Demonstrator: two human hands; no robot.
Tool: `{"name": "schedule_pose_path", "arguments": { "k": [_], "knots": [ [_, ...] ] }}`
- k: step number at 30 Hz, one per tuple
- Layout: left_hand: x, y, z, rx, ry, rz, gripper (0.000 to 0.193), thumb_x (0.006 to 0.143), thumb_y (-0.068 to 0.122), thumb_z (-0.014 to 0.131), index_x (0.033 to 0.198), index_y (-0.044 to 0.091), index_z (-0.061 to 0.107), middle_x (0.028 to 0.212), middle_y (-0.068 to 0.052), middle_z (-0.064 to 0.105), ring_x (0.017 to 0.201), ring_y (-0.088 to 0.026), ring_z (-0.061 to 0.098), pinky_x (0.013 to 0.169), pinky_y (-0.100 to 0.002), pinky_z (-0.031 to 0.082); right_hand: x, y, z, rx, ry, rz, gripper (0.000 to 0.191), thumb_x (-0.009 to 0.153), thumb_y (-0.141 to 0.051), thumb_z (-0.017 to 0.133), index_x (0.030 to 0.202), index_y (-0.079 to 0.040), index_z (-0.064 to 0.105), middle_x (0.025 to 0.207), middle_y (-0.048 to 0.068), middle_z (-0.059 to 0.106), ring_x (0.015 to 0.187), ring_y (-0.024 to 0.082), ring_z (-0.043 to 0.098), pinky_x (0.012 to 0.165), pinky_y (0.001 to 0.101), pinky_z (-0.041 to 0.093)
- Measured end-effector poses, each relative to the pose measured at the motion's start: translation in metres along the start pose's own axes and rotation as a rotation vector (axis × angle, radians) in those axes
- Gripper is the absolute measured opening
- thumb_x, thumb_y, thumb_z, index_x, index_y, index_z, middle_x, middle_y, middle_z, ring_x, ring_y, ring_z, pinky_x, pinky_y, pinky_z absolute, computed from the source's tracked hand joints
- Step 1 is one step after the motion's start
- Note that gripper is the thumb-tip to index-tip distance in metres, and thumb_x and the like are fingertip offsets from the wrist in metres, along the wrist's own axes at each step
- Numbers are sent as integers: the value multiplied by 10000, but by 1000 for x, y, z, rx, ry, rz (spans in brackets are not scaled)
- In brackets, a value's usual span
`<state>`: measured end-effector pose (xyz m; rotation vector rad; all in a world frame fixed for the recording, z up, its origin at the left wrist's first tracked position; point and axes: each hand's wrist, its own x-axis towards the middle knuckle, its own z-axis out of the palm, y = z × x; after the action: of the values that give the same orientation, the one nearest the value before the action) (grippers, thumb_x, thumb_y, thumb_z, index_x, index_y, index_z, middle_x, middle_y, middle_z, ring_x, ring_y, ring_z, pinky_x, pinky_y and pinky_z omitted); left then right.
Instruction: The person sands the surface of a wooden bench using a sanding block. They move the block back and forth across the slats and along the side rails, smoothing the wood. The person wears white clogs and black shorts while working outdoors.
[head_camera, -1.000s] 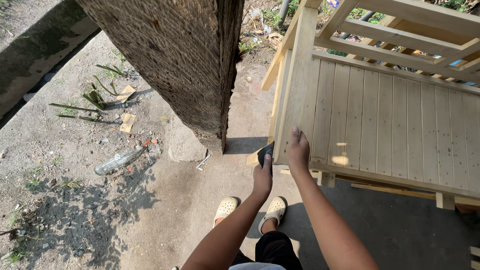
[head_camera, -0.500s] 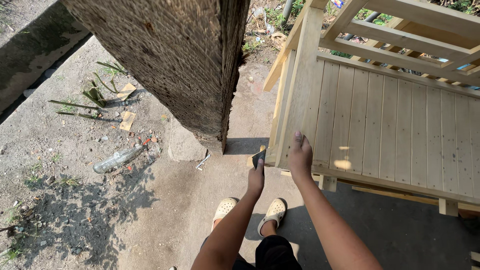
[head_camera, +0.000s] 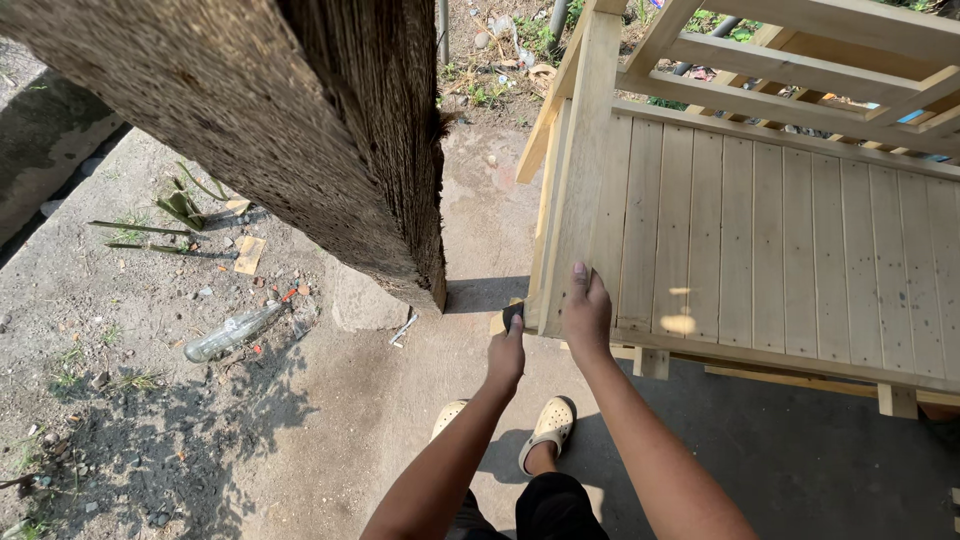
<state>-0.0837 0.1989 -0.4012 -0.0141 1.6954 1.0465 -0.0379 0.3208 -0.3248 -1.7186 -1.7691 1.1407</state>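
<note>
So the person's standing at the corner post (head_camera: 575, 200) of an unpainted plank deck (head_camera: 790, 250). Right hand (head_camera: 586, 312) lies flat and open against the post's foot, fingers spread, holding nothing, looks like it's there to steady. Left hand (head_camera: 506, 350) is closed around a small dark sanding block (head_camera: 514, 314), pressed to the post's bottom edge, probably to rub that corner. Left of the post there's a thatched roof (head_camera: 300, 130), with a plastic bottle (head_camera: 232, 332) on the ground beyond.
</note>
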Motion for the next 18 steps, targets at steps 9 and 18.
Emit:
{"name": "schedule_pose_path", "arguments": {
  "k": [9, 18],
  "knots": [
    [-1, -4, 3, -171, -27, 114, 650, 1035, 560, 477, 636, 49, 516, 554, -35, 480, 494, -164, 458, 473, -343, 397, 1, 5, 2, -13, 27, -15, 592, 1068, -513, 392, 1111, 11, 666, 785, 176, 675, 750, 321, 679, 743, 429, 527],
    [1, -11, 1, -288, -38, 207, 615, 1044, 546, 460, 674, 62, 541, 565, -31, 498, 505, -145, 465, 492, -319, 394, -3, 2, 0, 1, 25, 2, 586, 1075, -502, 394, 1132, 13, 669, 811, 177, 691, 781, 313, 690, 764, 424, 533]
  ]
}}
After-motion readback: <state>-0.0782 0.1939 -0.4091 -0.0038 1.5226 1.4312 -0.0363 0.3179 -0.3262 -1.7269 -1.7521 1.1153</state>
